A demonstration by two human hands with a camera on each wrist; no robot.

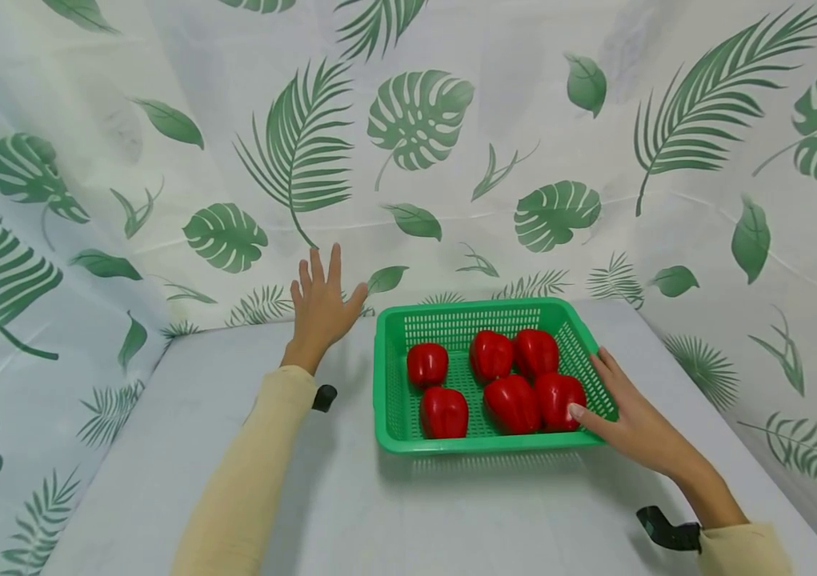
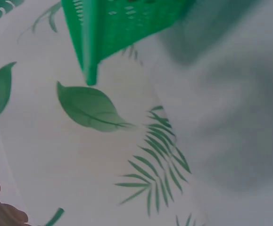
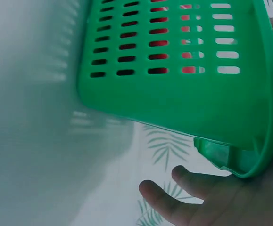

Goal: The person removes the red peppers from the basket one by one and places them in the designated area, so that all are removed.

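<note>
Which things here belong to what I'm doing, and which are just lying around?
Part of the job:
- green basket
- six red peppers inside it
- right hand, at the basket's right rim

Just around:
- leaf-print cloth behind
- white table

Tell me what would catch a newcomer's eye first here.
Most likely the six glossy red peppers, vivid inside the bright green basket right of centre in the head view. Next would come the two bare hands: the right grip holding the basket's right side, the left grip spread open in the air to its left. Behind everything, green leaf prints cover the pale sheet.
</note>
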